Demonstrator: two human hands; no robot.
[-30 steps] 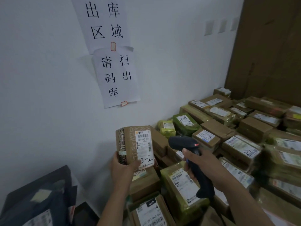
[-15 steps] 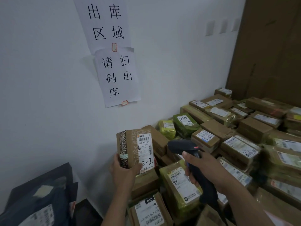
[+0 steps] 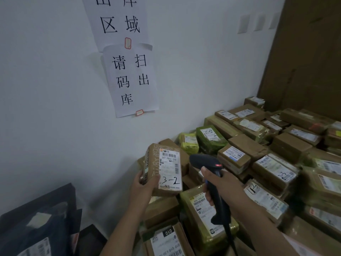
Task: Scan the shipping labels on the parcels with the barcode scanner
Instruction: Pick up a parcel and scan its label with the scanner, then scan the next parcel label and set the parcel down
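Observation:
My left hand (image 3: pixel 143 187) grips a small brown cardboard parcel (image 3: pixel 154 163) by its lower left corner and holds it upright above the pile. Its white shipping label (image 3: pixel 169 169) faces me, with "3-2" handwritten on it. My right hand (image 3: pixel 219 185) grips the handle of a black barcode scanner (image 3: pixel 206 163). The scanner's head sits just right of the label and points at it. A small red light glows on top of the scanner. Its cable runs down toward the bottom edge.
A large pile of brown and green-wrapped parcels (image 3: pixel 267 163) with labels fills the right and lower middle. Paper signs (image 3: pixel 131 78) hang on the white wall. Dark bags (image 3: pixel 36 224) lie at the lower left. A brown panel (image 3: pixel 304 52) stands at the right.
The held parcel has dropped lower and tilted a little, label still toward me. The scanner moved down with it, and its head stays close to the label's right side.

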